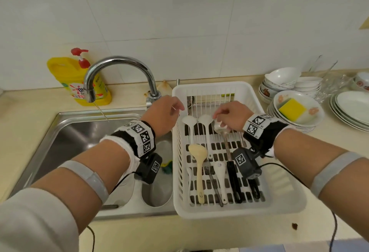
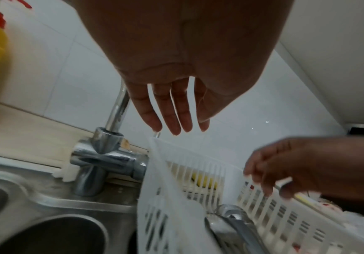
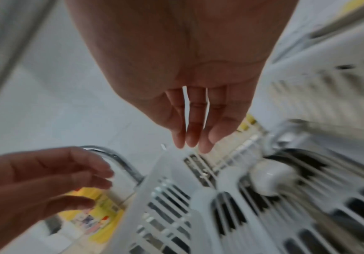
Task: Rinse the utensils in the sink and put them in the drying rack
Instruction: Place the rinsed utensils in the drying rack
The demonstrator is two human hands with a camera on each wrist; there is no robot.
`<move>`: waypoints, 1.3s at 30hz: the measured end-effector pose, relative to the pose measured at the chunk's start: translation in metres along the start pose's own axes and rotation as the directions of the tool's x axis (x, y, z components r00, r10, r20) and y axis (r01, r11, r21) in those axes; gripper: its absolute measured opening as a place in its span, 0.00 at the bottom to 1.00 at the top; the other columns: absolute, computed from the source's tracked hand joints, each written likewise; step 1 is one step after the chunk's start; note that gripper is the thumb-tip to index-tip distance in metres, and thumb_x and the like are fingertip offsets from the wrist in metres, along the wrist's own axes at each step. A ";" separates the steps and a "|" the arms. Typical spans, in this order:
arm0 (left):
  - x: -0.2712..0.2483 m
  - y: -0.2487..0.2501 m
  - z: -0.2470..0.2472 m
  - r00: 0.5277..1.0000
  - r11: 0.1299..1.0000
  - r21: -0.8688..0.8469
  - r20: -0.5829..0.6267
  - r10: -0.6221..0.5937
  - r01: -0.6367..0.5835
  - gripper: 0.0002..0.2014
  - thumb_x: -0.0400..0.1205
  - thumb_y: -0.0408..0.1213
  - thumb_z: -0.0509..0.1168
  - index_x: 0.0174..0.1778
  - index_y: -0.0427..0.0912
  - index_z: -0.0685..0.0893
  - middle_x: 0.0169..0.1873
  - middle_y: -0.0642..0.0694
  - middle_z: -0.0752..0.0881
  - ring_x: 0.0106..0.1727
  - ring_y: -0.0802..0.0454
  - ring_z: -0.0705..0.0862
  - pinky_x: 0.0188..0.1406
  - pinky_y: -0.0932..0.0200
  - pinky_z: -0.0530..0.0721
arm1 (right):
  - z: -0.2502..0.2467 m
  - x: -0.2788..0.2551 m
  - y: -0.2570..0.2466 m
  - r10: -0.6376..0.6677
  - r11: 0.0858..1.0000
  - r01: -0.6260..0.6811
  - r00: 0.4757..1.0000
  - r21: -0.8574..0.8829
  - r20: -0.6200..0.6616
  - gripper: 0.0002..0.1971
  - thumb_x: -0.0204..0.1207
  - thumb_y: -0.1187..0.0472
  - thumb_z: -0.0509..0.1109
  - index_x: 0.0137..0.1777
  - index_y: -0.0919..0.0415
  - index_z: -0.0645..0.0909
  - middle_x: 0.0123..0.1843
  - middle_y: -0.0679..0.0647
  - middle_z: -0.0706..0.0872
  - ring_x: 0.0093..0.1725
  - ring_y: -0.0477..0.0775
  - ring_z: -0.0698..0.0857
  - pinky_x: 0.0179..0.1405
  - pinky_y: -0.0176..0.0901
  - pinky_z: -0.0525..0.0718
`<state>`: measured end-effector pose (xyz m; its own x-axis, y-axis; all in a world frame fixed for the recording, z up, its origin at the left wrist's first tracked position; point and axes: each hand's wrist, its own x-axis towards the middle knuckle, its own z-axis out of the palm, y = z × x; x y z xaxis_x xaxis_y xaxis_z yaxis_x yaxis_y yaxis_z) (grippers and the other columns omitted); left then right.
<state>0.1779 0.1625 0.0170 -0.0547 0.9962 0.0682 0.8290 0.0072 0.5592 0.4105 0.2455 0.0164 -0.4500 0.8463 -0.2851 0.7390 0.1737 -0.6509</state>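
The utensils lie flat in the white drying rack [image 1: 237, 210], side by side, long axes running front to back, bowls toward the wall and handles toward the person: two white ladles [image 1: 189, 122], a cream rice paddle [image 1: 197, 153], a metal ladle [image 1: 220, 129] with a black handle, a fork. The right hand [image 1: 231, 115] hovers over the metal ladle, fingers straight and loose, holding nothing. The left hand [image 1: 164, 114] hangs relaxed and empty between faucet [image 1: 119, 62] and rack. A thin stream falls into the sink [image 1: 79, 132].
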 end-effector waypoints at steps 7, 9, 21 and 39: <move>-0.043 -0.074 -0.035 0.997 0.982 0.178 0.045 -0.066 0.057 0.11 0.84 0.35 0.60 0.53 0.53 0.85 0.49 0.54 0.82 0.51 0.52 0.83 0.55 0.50 0.84 | 0.050 0.011 -0.120 -0.359 0.916 0.363 0.932 -0.170 0.056 0.10 0.82 0.59 0.66 0.49 0.50 0.90 0.50 0.44 0.88 0.51 0.47 0.85 0.55 0.43 0.81; -0.058 -0.109 -0.047 0.989 0.968 0.223 0.069 -0.130 0.112 0.11 0.83 0.36 0.59 0.51 0.54 0.85 0.48 0.55 0.83 0.50 0.51 0.84 0.54 0.49 0.84 | 0.082 0.017 -0.153 -0.400 0.862 0.438 0.897 -0.256 0.187 0.10 0.82 0.57 0.66 0.54 0.52 0.90 0.54 0.46 0.89 0.54 0.50 0.86 0.56 0.43 0.81; -0.145 -0.334 -0.083 0.837 0.859 0.464 0.365 -0.408 0.217 0.14 0.85 0.39 0.57 0.62 0.54 0.83 0.61 0.49 0.82 0.63 0.46 0.82 0.59 0.50 0.82 | 0.354 0.083 -0.220 -0.008 0.775 0.425 0.746 -0.468 0.666 0.11 0.76 0.55 0.72 0.57 0.51 0.89 0.57 0.49 0.89 0.57 0.56 0.88 0.59 0.47 0.87; -0.163 -0.403 -0.112 0.963 0.915 0.388 0.183 -0.198 0.114 0.10 0.83 0.41 0.60 0.58 0.50 0.83 0.55 0.50 0.84 0.59 0.46 0.80 0.56 0.49 0.81 | 0.530 0.110 -0.178 0.185 0.628 0.597 0.508 -0.499 0.841 0.10 0.70 0.53 0.77 0.47 0.57 0.87 0.47 0.55 0.90 0.44 0.61 0.89 0.48 0.48 0.89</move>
<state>-0.2098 -0.0121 -0.1274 -0.1143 0.9738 -0.1964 0.9679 0.1537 0.1988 -0.0360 0.0410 -0.2720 -0.5132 0.0384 -0.8574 0.4454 0.8659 -0.2278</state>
